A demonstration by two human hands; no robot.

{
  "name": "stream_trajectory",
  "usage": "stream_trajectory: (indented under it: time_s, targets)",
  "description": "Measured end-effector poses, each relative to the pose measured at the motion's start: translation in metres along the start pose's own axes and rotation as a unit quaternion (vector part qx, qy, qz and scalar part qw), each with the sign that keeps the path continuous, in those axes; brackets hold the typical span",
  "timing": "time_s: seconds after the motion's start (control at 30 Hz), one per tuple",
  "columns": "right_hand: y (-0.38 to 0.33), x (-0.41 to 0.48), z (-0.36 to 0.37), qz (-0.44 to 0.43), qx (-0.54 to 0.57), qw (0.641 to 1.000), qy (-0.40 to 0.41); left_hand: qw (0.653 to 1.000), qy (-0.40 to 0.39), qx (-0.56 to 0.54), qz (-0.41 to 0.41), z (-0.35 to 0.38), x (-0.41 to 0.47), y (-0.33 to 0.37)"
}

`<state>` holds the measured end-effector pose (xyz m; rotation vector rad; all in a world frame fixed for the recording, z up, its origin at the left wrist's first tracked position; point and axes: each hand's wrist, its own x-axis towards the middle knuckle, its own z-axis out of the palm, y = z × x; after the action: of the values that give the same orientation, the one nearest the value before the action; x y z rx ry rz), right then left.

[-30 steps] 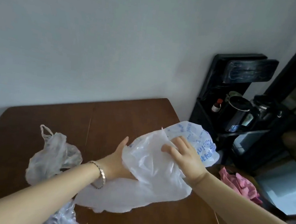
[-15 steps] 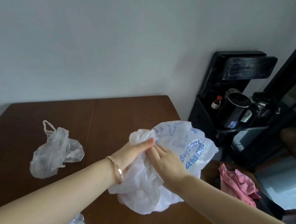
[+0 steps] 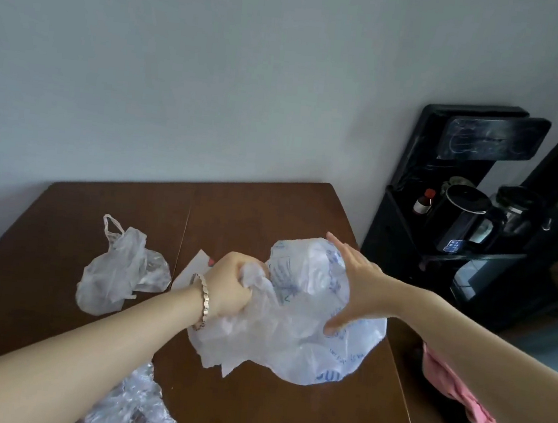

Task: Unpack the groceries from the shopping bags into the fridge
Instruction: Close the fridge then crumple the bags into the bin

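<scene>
1. Clutter on my left: a limp clear bag [image 3: 123,267] lies on the table [image 3: 270,210], well apart from my hands. I cannot tell whether anything remains inside, so I risk leaving groceries behind.
2. My left hand [image 3: 231,289] is fisted tight round a bunched wad of the white printed bag [image 3: 300,351]. If something is inside, a squeeze like this could crush it or tear the thin film.
3. The bag sags onto the table between my hands, slack and, I judge, mostly empty. A small item could hide in the folds and get thrown out.
4. My right hand [image 3: 357,286] is spread flat with the fingers straight, pressing the bag's far side and gripping nothing. A hard push could slide the bag off the table's right edge, towards the pink cloth [image 3: 449,384].
5. The fridge is out of view, so I cannot judge the way there.
</scene>
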<state>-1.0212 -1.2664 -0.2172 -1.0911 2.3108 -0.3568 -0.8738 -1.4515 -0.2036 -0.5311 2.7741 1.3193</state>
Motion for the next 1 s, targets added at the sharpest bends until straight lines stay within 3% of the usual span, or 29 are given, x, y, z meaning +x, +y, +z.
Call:
stream_trajectory:
  time_s: [0.13,0.27,0.4,0.47,0.53,0.63,0.7,0.77,0.83,0.9,0.93,1.0]
  targets:
    - [-0.003,0.014,0.030,0.004,0.151,0.988,-0.031,0.999,0.018,0.013,0.044,-0.005,-0.003,0.003]
    - [-0.018,0.019,0.036,0.088,0.267,0.959,0.030,0.982,0.187,0.009,-0.017,0.001,-0.015,0.005]
    - [-0.061,0.018,0.045,0.177,0.420,0.879,0.143,0.960,0.278,0.004,-0.035,0.017,-0.029,0.009]
    - [-0.090,0.011,0.052,0.213,0.490,0.827,0.176,0.952,0.292,-0.058,-0.069,0.019,-0.034,0.001]
    - [-0.115,0.001,0.061,0.208,0.531,0.802,0.178,0.930,0.289,-0.161,-0.161,0.016,-0.037,-0.012]
    - [-0.155,-0.018,0.096,0.126,0.495,0.849,0.136,0.833,0.183,-0.422,-0.307,0.000,-0.065,-0.021]
    - [-0.181,-0.026,0.123,0.103,0.408,0.900,0.112,0.759,0.111,-0.579,-0.275,-0.013,-0.088,-0.031]
    - [-0.204,-0.030,0.145,0.115,0.346,0.924,0.116,0.723,0.047,-0.645,-0.242,-0.028,-0.111,-0.053]
    - [-0.224,-0.035,0.159,0.134,0.347,0.919,0.132,0.731,-0.047,-0.641,-0.230,-0.047,-0.140,-0.074]
    - [-0.235,-0.042,0.168,0.137,0.350,0.911,0.170,0.776,-0.065,-0.589,-0.216,-0.061,-0.161,-0.086]
    - [-0.244,-0.049,0.176,0.137,0.351,0.906,0.194,0.826,-0.046,-0.527,-0.193,-0.066,-0.175,-0.095]
    - [-0.257,-0.060,0.190,0.136,0.365,0.884,0.258,0.954,0.003,-0.280,-0.110,-0.074,-0.200,-0.108]
